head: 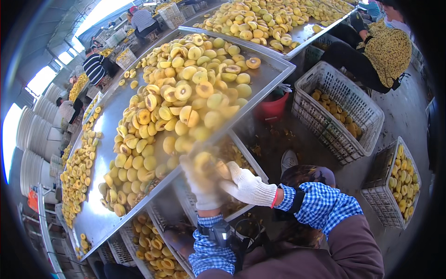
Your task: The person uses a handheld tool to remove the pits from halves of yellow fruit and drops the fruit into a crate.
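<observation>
Both my hands wear white knit gloves and meet just past the near edge of the metal-topped table. My left hand holds a yellow stone-fruit half, likely peach, blurred by motion or a smudge on the lens. Beside it, my right hand pinches a small orange-brown piece between thumb and fingers; whether it is fruit or a tool's handle I cannot tell. A heap of halved yellow fruit covers much of the tabletop, some with cut faces up. Under my hands, a plastic crate is partly hidden.
Crates of fruit stand on the floor at right, far right and below the table. A red bucket is under the table edge. A seated person is at upper right; others work at left. A second table adjoins.
</observation>
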Tool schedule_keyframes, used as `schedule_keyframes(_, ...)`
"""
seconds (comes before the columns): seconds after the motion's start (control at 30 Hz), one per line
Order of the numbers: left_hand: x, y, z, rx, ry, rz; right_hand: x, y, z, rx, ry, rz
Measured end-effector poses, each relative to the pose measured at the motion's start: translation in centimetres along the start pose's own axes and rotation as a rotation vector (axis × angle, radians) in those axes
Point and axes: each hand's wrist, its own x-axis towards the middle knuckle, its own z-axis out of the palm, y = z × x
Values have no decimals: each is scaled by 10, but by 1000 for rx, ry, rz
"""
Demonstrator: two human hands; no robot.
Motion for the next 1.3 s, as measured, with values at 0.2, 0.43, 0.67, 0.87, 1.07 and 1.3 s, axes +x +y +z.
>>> schedule_keyframes(0.2, -4, -1, 5, -1, 32, -26, 0, -1, -3, -12, -17, 57)
schedule_keyframes(0.43, -2, -10, 1, 228, -15, 95, 0, -5, -3, 12, -48, 99)
schedule_keyframes(0.67, -1, -17, -5, 398, -6, 120, -5, 17, 2, -116, -80, -16)
schedule_keyframes(0.87, 0, -12, -9, 332, 62, 83, 0, -8, -4, -41, -211, 209)
schedule_keyframes(1.07, 1, -4, -7, 289, 28, -12, -5, 16, 10, 45, -154, 34)
schedule_keyframes(1.3, -2, 4, 5, 115, 70, -212, -3, 1, -3, 121, -283, 207)
